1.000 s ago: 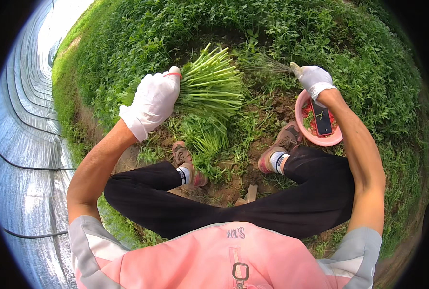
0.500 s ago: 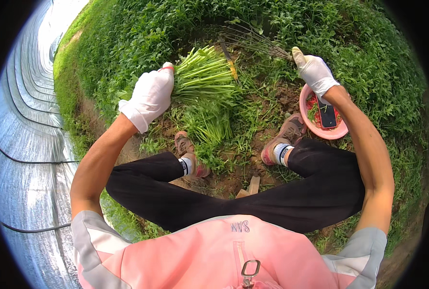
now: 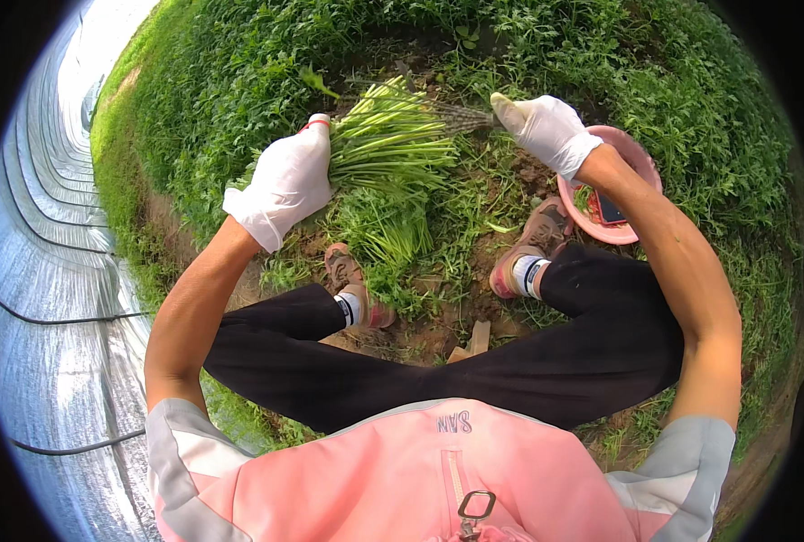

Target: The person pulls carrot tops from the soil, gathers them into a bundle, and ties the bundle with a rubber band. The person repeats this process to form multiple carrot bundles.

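In a white glove with a red band at the thumb, my left hand [image 3: 286, 183] grips a bunch of leafy green stems [image 3: 388, 144]. The pale cut ends fan out to the right, and leaves show below. My right hand [image 3: 545, 132], also gloved in white, is closed around the gathered end of a whisk-like bundle of thin dark strands [image 3: 463, 117]. Its spread strands reach left across the stem ends of the bunch. Whether they press on the stems I cannot tell.
Right of my feet stands a pink basin [image 3: 635, 149], partly behind my right forearm, with a phone [image 3: 610, 213] and red bits inside. Cut greens [image 3: 388, 226] lie between my shoes. Dense leafy plants [image 3: 546, 45] grow ahead; plastic sheeting [image 3: 59, 343] runs along the left.
My right hand has moved left, bringing the dark strands over the stem ends. The yellow-handled tool seen beside the bunch no longer shows. My left hand keeps its grip, shifted slightly right.
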### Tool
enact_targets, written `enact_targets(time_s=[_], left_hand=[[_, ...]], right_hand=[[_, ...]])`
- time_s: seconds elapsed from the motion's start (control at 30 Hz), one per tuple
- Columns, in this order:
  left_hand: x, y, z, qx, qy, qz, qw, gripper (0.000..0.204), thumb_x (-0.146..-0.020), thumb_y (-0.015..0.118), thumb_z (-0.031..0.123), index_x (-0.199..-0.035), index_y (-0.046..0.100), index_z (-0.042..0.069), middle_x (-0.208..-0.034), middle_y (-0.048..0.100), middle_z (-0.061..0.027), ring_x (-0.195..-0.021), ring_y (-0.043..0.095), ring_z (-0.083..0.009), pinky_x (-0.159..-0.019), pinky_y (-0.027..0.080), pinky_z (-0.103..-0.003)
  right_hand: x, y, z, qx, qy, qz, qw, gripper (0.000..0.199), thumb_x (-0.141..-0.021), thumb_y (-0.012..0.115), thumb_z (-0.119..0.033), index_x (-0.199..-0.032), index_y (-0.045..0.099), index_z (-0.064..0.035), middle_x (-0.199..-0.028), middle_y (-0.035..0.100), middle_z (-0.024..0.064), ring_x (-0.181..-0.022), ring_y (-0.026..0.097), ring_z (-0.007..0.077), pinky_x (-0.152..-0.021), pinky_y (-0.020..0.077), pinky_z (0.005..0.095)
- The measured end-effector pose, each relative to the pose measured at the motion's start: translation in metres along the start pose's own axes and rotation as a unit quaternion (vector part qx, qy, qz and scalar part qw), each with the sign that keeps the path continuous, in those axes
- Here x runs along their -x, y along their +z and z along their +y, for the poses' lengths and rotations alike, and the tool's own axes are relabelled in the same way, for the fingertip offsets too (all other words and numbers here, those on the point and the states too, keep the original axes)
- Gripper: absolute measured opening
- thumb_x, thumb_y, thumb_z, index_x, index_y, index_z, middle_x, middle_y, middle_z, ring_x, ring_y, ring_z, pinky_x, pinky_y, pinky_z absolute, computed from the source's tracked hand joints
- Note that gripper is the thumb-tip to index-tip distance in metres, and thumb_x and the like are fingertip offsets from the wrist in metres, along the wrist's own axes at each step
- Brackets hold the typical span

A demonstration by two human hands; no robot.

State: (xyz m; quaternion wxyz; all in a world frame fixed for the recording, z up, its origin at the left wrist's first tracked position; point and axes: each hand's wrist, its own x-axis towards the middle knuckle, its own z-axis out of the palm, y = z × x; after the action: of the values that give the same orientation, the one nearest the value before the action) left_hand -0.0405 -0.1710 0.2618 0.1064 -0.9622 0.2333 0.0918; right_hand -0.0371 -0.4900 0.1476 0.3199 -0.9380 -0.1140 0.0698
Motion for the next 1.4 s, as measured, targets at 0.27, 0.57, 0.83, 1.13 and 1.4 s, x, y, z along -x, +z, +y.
enact_targets(time_s=[0.27, 0.57, 0.83, 1.13, 1.4], left_hand=[[0.002, -0.006, -0.048, 0.260, -0.065, -0.098, 0.958, 0.045, -0.072, 0.073, 0.018, -0.109, 0.061, -0.007, -0.091, 0.070, -0.0190, -0.080, 0.067, -0.0245, -0.075, 0.054, -0.035], [-0.025, 0.009, -0.002, 0.512, -0.058, -0.260, 0.817, 0.048, -0.073, 0.078, 0.013, -0.117, 0.065, -0.001, -0.097, 0.069, -0.0025, -0.085, 0.058, -0.0084, -0.083, 0.048, -0.027], [-0.024, 0.050, -0.051, 0.550, -0.050, -0.236, 0.799, 0.031, -0.085, 0.068, 0.023, -0.106, 0.072, 0.000, -0.103, 0.072, -0.0074, -0.097, 0.064, -0.0138, -0.091, 0.049, -0.030], [0.021, 0.042, -0.044, 0.726, -0.129, -0.167, 0.654, 0.033, -0.088, 0.067, 0.020, -0.115, 0.065, 0.001, -0.107, 0.071, -0.0110, -0.093, 0.068, -0.0202, -0.087, 0.056, -0.034], [0.026, 0.064, 0.007, 0.928, -0.174, -0.284, 0.168, 0.023, -0.094, 0.056, 0.020, -0.112, 0.059, 0.006, -0.092, 0.064, -0.0111, -0.076, 0.064, -0.0238, -0.069, 0.059, -0.037]], right_hand=[[0.019, -0.023, 0.114, 0.091, 0.216, 0.058, 0.970, 0.079, -0.101, 0.022, -0.062, -0.083, 0.070, -0.0028, -0.083, 0.068, 0.0229, -0.085, 0.066, 0.0428, -0.081, 0.0498, 0.0478], [0.006, 0.001, 0.065, 0.126, 0.075, -0.022, 0.989, 0.070, -0.102, 0.027, -0.056, -0.081, 0.070, -0.0053, -0.082, 0.067, 0.0245, -0.081, 0.065, 0.0439, -0.079, 0.0503, 0.0494], [0.022, -0.030, 0.058, 0.063, 0.073, 0.080, 0.992, 0.075, -0.100, 0.025, -0.064, -0.078, 0.067, -0.0064, -0.073, 0.065, 0.0213, -0.075, 0.063, 0.0426, -0.072, 0.0501, 0.0476], [0.028, -0.026, 0.138, 0.113, 0.200, 0.022, 0.973, 0.077, -0.102, 0.022, -0.061, -0.078, 0.071, -0.0068, -0.073, 0.070, 0.0131, -0.075, 0.069, 0.0353, -0.077, 0.0524, 0.0465], [0.031, -0.004, 0.045, 0.164, -0.228, 0.136, 0.950, 0.043, -0.089, 0.065, -0.047, -0.077, 0.054, -0.0068, -0.068, 0.058, 0.0139, -0.065, 0.062, 0.0350, -0.055, 0.0472, 0.0421]])
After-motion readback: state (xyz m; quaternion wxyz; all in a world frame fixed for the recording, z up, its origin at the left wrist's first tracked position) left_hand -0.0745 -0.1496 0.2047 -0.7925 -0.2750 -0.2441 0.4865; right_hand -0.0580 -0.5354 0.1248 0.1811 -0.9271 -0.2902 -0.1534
